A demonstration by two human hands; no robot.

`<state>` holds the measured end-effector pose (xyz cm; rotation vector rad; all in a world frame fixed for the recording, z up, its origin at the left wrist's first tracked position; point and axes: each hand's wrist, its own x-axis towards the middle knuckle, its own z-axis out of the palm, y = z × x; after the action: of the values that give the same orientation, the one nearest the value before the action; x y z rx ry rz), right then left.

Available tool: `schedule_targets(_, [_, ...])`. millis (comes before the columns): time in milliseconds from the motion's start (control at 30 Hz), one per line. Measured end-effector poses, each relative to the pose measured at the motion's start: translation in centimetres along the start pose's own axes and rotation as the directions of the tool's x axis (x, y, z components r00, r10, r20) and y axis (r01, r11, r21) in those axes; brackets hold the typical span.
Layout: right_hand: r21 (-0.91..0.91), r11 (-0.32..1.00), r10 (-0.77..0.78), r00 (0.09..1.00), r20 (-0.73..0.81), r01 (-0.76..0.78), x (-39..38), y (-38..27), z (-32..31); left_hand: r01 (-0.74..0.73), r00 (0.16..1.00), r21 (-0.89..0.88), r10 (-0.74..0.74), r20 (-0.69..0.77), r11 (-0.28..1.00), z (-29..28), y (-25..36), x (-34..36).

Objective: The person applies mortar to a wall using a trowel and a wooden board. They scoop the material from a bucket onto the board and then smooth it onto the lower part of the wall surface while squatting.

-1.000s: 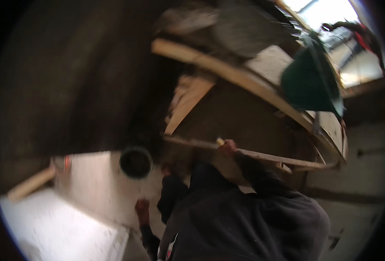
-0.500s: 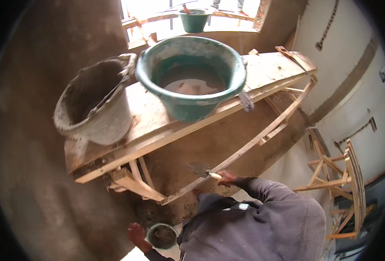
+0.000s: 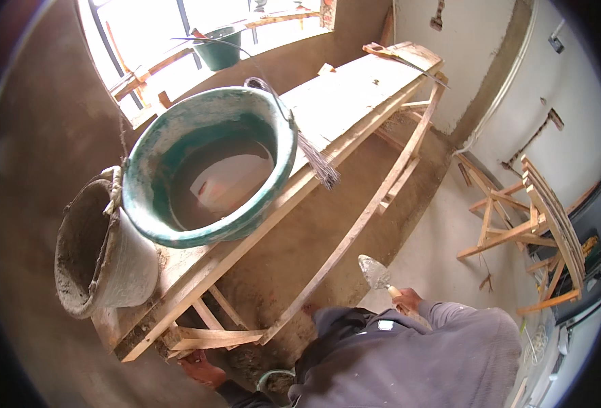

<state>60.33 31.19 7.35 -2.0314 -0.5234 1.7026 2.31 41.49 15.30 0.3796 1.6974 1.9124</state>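
Observation:
My right hand (image 3: 406, 300) is closed round the pale handle of a trowel (image 3: 375, 273), whose blade carries some grey mortar. Low on the left, my left hand (image 3: 202, 370) reaches to the wooden brace (image 3: 212, 336) under the near end of the plank bench (image 3: 341, 102). Its fingertips are partly hidden there, so its grip does not show. Just right of that forearm, partly covered by my sleeve, a small green bowl (image 3: 273, 375) sits on the floor. A big green tub (image 3: 209, 166) of murky water and a mortar-crusted bucket (image 3: 107, 248) stand on the bench.
A bristle brush (image 3: 319, 160) hangs over the bench edge beside the tub. At the far end lies a handsaw (image 3: 402, 60). A smaller green bucket (image 3: 217, 49) stands at the window. On the right are wooden trestles (image 3: 518, 224) by the white wall.
My view has shifted. The trowel has swung right and up, its blade now showing mortar. My left hand has moved from beside the bowl up to the bench brace.

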Motion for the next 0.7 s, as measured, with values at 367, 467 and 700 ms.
schedule_targets(367, [0.449,0.893,0.076,0.978,-0.195,0.02,-1.8,2.8,1.0,0.036,0.971,-0.082,-0.015,0.238,0.996,-1.1,0.0,0.1])
schedule_targets(467, [0.455,0.882,0.002,0.966,-0.259,0.12,-4.4,3.2,2.2,0.102,0.978,-0.062,-0.089,0.191,0.993,-1.5,0.3,-0.8])
schedule_targets(700, [0.386,0.827,-0.143,0.817,-0.559,0.409,-7.6,3.3,3.6,0.21,0.956,0.297,-0.259,0.136,0.932,-4.4,-5.5,-6.6])
